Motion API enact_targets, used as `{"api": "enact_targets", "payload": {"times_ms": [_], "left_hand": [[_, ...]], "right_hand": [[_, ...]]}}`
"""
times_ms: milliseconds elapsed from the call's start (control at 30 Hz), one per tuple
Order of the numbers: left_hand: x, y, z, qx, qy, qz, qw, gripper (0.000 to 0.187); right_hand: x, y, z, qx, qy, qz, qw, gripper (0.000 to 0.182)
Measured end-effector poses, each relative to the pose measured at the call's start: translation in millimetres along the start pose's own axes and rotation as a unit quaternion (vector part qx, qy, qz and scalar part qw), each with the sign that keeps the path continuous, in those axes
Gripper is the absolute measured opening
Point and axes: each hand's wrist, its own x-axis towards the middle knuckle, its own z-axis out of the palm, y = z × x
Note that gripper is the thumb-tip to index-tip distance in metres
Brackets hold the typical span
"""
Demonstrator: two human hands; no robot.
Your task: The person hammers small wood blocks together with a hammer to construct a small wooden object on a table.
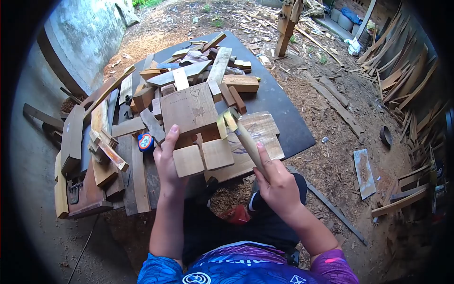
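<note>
My left hand [168, 158] is closed around the left side of a pale wooden block [188, 161], its thumb pointing up. A second square-faced block [217, 154] sits just right of it, and a large thick wooden block [188, 109] lies directly behind the two. My right hand [276, 182] grips the wooden handle of a hammer [248, 144]. The hammer's yellowish metal head is close by the upper right edge of the second block. A flat board with dark scribbled lines [262, 135] lies under the hammer handle.
A dark tabletop [288, 118] carries a heap of wood offcuts [189, 71]. A blue tape measure [145, 142] lies left of my left hand. Longer planks [73, 137] rest at the left. A wooden post [287, 31] stands beyond, and wood strips [406, 71] lean at the right.
</note>
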Motion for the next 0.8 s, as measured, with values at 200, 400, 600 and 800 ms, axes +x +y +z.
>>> {"api": "enact_targets", "payload": {"times_ms": [200, 400, 600, 800], "left_hand": [[6.5, -5.8, -9.8, 0.102, 0.039, 0.078, 0.991, 0.038], [8.1, -17.2, -32.8, 0.082, 0.042, 0.026, 0.995, 0.038], [-1.8, -9.7, -35.5, 0.103, 0.027, 0.075, 0.992, 0.049], [-2.4, 1.2, -39.0, 0.154, -0.097, 0.158, 0.971, 0.060]], "right_hand": [[3.8, 7.4, -8.5, -0.032, -0.075, 0.017, 0.997, 0.069], [4.2, 9.7, -12.9, 0.290, -0.137, 0.138, 0.937, 0.067], [6.4, -14.8, -58.3, 0.507, -0.253, 0.310, 0.763, 0.066], [20.2, -14.3, -85.2, 0.504, -0.286, 0.285, 0.763, 0.065]]}}
